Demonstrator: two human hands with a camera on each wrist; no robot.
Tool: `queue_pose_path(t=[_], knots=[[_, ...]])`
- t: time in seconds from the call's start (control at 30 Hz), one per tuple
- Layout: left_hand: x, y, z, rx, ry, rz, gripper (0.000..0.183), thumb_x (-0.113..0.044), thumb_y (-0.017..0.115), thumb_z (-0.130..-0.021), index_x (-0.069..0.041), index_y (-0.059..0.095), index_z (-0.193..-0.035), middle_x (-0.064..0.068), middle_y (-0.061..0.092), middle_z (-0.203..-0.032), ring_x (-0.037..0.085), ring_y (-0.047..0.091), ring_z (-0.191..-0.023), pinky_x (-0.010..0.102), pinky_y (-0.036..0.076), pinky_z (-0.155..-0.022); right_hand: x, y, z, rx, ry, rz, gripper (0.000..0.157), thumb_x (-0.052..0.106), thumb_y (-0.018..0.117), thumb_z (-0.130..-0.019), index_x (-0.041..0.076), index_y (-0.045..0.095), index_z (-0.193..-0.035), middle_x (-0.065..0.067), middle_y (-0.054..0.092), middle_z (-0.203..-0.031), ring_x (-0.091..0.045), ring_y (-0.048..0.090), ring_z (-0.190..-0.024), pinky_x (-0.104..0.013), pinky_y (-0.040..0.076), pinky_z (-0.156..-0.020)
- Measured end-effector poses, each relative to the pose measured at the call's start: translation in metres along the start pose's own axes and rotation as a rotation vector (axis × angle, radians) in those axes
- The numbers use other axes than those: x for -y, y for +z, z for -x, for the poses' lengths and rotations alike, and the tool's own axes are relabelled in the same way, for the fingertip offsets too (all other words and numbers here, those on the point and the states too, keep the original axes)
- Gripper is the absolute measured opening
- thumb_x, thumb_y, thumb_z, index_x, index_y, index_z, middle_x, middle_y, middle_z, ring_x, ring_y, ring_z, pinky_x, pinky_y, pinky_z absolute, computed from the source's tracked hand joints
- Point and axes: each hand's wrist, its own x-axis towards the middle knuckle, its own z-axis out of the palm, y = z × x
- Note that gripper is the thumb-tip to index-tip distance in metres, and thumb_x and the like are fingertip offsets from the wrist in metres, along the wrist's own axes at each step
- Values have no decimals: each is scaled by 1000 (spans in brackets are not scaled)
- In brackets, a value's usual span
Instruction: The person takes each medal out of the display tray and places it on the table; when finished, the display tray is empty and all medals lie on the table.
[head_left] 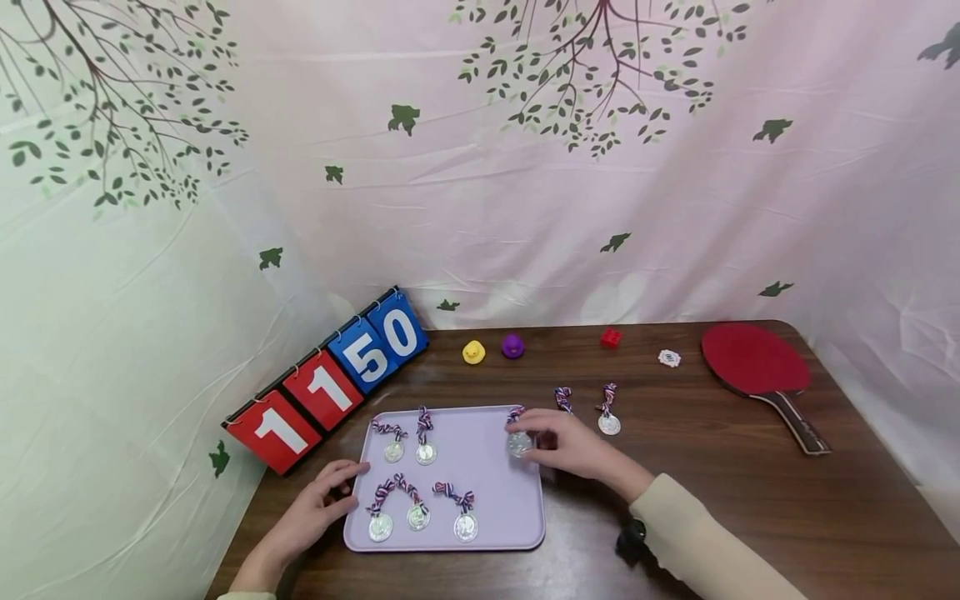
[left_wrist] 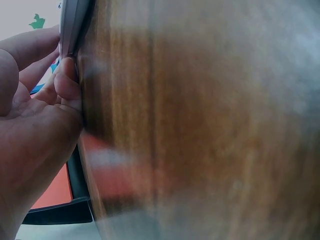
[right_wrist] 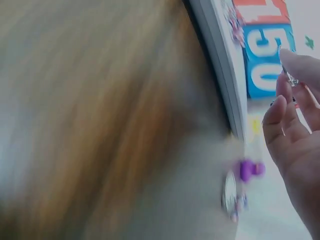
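Observation:
Over the right part of the lilac tray (head_left: 487, 467), my right hand (head_left: 573, 446) holds a silver medal (head_left: 518, 444) between thumb and fingers, its striped ribbon bunched at the far side. The right wrist view shows this medal edge-on, raised above the tray rim. My left hand (head_left: 318, 504) holds the tray's left edge; the left wrist view has its fingers and thumb at the rim. Several silver medals with knotted ribbons lie on the tray, such as one medal (head_left: 466, 527) near the front. Another medal (head_left: 610, 423) lies on the table to the right.
Beside it, a ribbon (head_left: 562, 398) shows, its medal hidden behind my right hand. A scoreboard (head_left: 330, 379) stands back left. Along the back are a yellow duck (head_left: 473, 352), purple duck (head_left: 513, 346), red brick (head_left: 611, 337), white chip (head_left: 669, 358) and table-tennis bat (head_left: 757, 358).

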Motion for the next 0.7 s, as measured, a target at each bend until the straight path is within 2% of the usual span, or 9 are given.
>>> queue_pose_path(t=[0.23, 0.33, 0.43, 0.5, 0.7], knots=[[0, 1, 0, 3, 8, 2, 43, -20, 68, -88, -32, 58, -129, -1, 47, -127, 22, 43, -106, 29, 41, -79, -19, -52, 37, -125, 18, 84, 40, 17, 77, -81, 9, 66, -119, -2, 63, -119, -17, 60, -101, -34, 52, -70], [0, 1, 0, 5, 10, 1, 43, -21, 68, -88, -33, 58, -128, -1, 47, -127, 22, 43, -106, 29, 41, -79, -32, -75, 56, -149, 79, 111, 41, 16, 78, -80, 12, 66, -119, 0, 64, -119, -21, 57, -111, -24, 47, -84], [0, 1, 0, 3, 13, -2, 43, -21, 68, -88, -33, 58, -128, -1, 47, -127, 22, 43, -105, 29, 41, -78, -46, -94, 75, -153, 152, 170, 43, 18, 79, -79, 16, 66, -120, 4, 64, -119, -20, 53, -118, -13, 36, -94], [0, 0, 0, 1, 15, -3, 43, -20, 68, -88, -32, 58, -128, -1, 47, -127, 22, 43, -105, 28, 41, -78, -55, -103, 86, -152, 191, 206, 44, 19, 79, -78, 17, 66, -120, 4, 64, -119, -18, 54, -117, -10, 33, -95], [0, 1, 1, -1, 12, 2, 43, -19, 68, -88, -31, 58, -129, -1, 47, -127, 22, 43, -105, 28, 41, -78, -74, -116, 109, -176, 270, 310, 41, 23, 79, -78, 18, 67, -117, 4, 65, -115, -16, 57, -105, -18, 42, -84]])
